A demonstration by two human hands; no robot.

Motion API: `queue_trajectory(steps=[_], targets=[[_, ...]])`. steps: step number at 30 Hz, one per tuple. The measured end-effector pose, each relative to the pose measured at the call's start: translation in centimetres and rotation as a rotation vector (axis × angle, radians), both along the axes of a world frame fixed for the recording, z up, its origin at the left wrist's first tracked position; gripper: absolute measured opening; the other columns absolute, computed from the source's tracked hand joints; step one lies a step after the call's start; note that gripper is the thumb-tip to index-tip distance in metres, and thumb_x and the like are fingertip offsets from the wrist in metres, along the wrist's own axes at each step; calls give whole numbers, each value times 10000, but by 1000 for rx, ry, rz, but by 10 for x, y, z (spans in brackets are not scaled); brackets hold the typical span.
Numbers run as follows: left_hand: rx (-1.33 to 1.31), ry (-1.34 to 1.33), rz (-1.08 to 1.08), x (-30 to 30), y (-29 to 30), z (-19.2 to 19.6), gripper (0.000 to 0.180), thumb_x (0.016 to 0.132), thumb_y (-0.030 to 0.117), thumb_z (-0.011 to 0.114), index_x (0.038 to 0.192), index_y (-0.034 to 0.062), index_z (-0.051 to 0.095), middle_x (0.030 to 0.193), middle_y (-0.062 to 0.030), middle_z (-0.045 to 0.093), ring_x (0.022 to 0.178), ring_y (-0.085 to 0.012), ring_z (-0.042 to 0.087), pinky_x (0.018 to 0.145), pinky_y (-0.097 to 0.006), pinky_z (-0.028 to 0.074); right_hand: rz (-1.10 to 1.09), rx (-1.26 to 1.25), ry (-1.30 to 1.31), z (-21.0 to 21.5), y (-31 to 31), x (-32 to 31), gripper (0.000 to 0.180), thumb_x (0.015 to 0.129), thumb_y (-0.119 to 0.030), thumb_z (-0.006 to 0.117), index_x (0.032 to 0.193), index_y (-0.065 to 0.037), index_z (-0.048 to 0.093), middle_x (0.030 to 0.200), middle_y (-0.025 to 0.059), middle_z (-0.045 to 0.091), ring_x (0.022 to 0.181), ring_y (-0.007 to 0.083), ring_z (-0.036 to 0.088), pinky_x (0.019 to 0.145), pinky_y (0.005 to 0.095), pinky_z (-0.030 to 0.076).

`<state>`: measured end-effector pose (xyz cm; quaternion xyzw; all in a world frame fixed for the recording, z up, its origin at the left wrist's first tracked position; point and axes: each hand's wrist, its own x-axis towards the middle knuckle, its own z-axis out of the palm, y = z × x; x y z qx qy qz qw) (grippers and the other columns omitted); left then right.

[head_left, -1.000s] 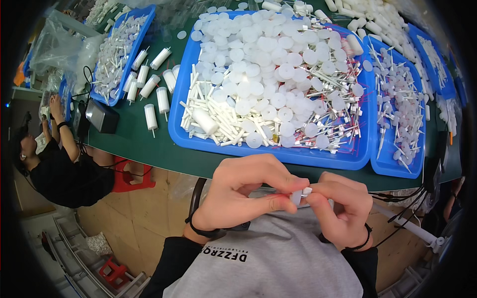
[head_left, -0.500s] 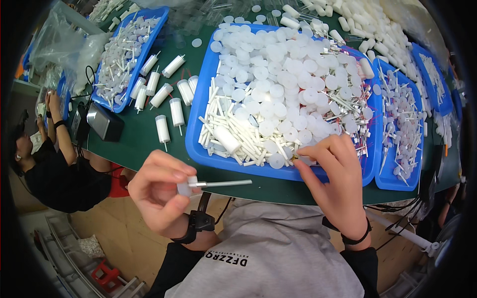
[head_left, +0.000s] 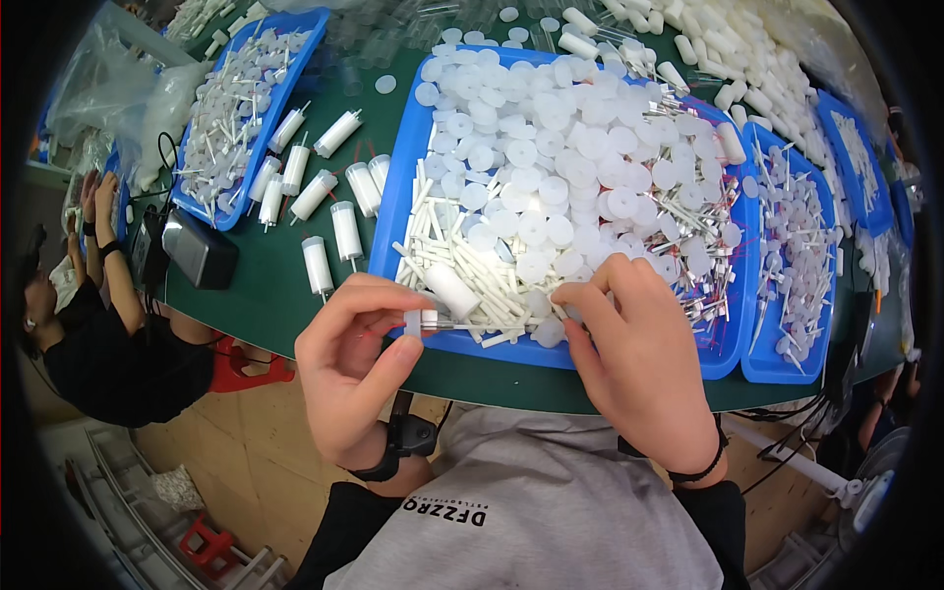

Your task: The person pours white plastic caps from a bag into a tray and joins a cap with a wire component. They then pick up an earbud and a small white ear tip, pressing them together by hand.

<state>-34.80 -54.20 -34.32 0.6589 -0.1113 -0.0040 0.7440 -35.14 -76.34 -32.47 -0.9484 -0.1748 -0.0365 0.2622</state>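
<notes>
My left hand [head_left: 354, 369] is closed in a pinch on a translucent disc-ended rod [head_left: 425, 322], with a white block and a metal collar beside the disc. Its thin shaft points right, over the front rim of the large blue tray [head_left: 388, 280]. Facing it, my right hand [head_left: 639, 359] has thumb and fingers curled together near the shaft's far end. What sits in those fingertips is too small to make out. Behind both hands, the tray holds translucent discs [head_left: 531, 187], thin white tubes [head_left: 433, 231], a thick white cylinder [head_left: 450, 288] and metal-ended parts with red wires [head_left: 703, 285].
Left of the tray, several white cylinders with shafts [head_left: 346, 232] lie on the green table [head_left: 265, 315]. More blue trays of rod parts stand left [head_left: 315, 49] and right [head_left: 787, 372]. White foam-like rolls [head_left: 733, 49] are heaped far right. Another person [head_left: 128, 354] sits at left.
My left hand has moved right and slightly up with the disc-ended rod, bringing it over the tray's front rim. My right hand has shifted left, and the two hands are now closer together.
</notes>
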Motion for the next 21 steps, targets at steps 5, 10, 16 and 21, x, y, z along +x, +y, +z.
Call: queue_trajectory(steps=[5, 10, 16, 21], targets=[[36, 49, -208, -4, -8, 3, 265, 729, -57, 620, 992, -54, 585, 974, -141, 551, 902, -186, 572, 774, -258, 484, -24, -43, -9, -1, 4, 0, 100, 715, -50, 600, 760, -5, 523, 757, 104, 396, 721, 252, 431, 626, 350, 367], [218, 52, -267, 0, -20, 4, 312, 712, -59, 651, 1018, -36, 594, 1001, -121, 563, 931, -161, 571, 781, -249, 490, -80, 43, -7, -5, 4, 0, 106, 704, -41, 627, 735, 7, 538, 757, 101, 403, 727, 254, 450, 614, 345, 375], [158, -21, -134, -4, -29, 1, 303, 728, -114, 603, 1023, -49, 582, 1015, -126, 555, 930, -171, 570, 793, -250, 486, -220, 419, -135, 6, -12, -3, 129, 734, 27, 622, 846, -4, 566, 833, 112, 526, 715, 229, 522, 611, 300, 413], [-46, -9, 10, -12, -45, 2, 264, 764, -86, 567, 1026, -83, 534, 1005, -160, 540, 921, -232, 587, 776, -307, 518, -46, 350, -114, 16, -35, -24, 183, 702, 62, 643, 859, -2, 572, 739, 93, 568, 632, 227, 540, 557, 295, 423]])
